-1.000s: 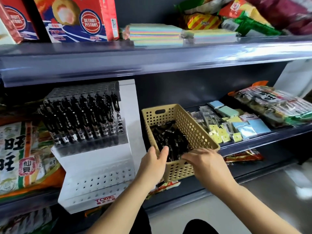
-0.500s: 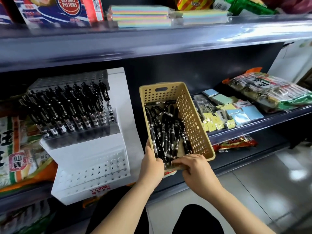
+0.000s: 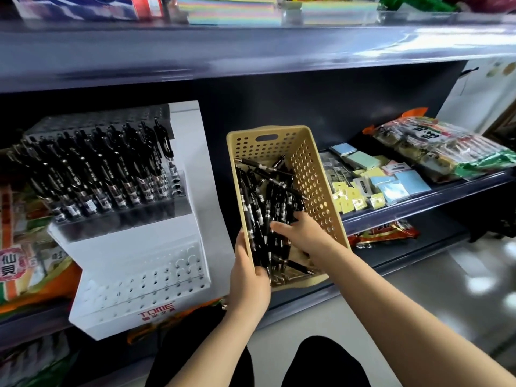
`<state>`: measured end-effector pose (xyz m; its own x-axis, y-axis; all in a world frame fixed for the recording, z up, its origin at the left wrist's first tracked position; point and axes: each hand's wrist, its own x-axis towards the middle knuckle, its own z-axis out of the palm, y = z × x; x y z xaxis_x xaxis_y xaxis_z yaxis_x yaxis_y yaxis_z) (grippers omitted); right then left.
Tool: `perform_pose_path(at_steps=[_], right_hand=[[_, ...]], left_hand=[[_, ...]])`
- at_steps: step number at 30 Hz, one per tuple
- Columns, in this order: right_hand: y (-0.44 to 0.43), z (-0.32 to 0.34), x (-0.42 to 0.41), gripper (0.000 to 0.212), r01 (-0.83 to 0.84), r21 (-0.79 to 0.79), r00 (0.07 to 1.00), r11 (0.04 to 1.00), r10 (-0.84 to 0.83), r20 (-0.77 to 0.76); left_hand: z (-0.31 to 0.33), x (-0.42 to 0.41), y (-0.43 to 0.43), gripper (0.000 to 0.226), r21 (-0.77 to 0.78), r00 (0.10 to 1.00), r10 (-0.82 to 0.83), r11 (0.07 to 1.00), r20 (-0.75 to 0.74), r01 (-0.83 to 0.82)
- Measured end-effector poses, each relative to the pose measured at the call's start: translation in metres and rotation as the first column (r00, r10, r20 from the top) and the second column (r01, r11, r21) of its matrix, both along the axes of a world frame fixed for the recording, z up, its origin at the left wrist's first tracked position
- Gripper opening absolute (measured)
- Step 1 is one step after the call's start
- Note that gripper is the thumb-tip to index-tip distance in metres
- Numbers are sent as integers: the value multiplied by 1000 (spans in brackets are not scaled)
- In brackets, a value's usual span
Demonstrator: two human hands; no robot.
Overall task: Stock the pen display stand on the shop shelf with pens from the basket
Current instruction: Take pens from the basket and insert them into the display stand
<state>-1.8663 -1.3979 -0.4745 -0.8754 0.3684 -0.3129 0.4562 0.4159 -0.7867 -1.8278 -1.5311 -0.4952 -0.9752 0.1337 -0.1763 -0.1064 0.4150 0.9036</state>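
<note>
Loose black plastic pens (image 3: 268,208) with silver bands: heaped inside the tan perforated plastic basket (image 3: 310,174). Most run lengthwise, a few lie crossed at the far end. Basket is tipped toward the camera with the handle-slot end higher, in front of the middle shelf bay. Can't tell if its base touches the shelf.

Right hand (image 3: 304,233) is inside the basket on top of the heap. Fingers are bent down into the pens with the thumb opposite, clamped round a clump; fingertips are hidden. Left hand (image 3: 250,277) grips the near-left corner. Thumb is hooked over the rim; the other fingers are out of sight under the outer wall.

White stepped plastic display stand (image 3: 145,258), red TOME lettering on the front edge, sits on the dark blue metal shelf (image 3: 418,199) just left of the basket. Upper tier: rows of racked pens (image 3: 106,174), black, leaning back. Lower tier: rows of open holes.

Right of the basket: pastel sticky-note pads (image 3: 402,182) and small carded items. Beyond those, clear-wrapped snack packs (image 3: 446,146). Left of the stand: a large snack bag (image 3: 16,263) with a red-and-white label. The upper shelf holds stacked pastel paper pads (image 3: 229,9).
</note>
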Motion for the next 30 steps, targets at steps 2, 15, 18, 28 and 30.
perform_pose_path(at_steps=[2, 15, 18, 28, 30], right_hand=[[-8, -6, -16, 81, 27, 52, 999, 998, -29, 38], [-14, -14, -43, 12, 184, -267, 983, 946, -183, 30], [-7, -5, -40, 13, 201, -423, 979, 884, -190, 68], [-12, -13, -47, 38, -41, 110, 997, 993, 33, 71], [-9, -14, -48, 42, -15, -33, 995, 999, 18, 100]], left_hand=[[-1, -1, 1, 78, 23, 1000, 7, 1000, -5, -7], [6, -8, 4, 77, 80, 1000, 21, 997, 17, -22], [8, -8, 4, 77, 74, 1000, 9, 997, 21, -10], [17, -9, 3, 77, 42, 997, 3, 999, 78, -6], [18, -9, 2, 76, 40, 996, -1, 999, 89, -2]])
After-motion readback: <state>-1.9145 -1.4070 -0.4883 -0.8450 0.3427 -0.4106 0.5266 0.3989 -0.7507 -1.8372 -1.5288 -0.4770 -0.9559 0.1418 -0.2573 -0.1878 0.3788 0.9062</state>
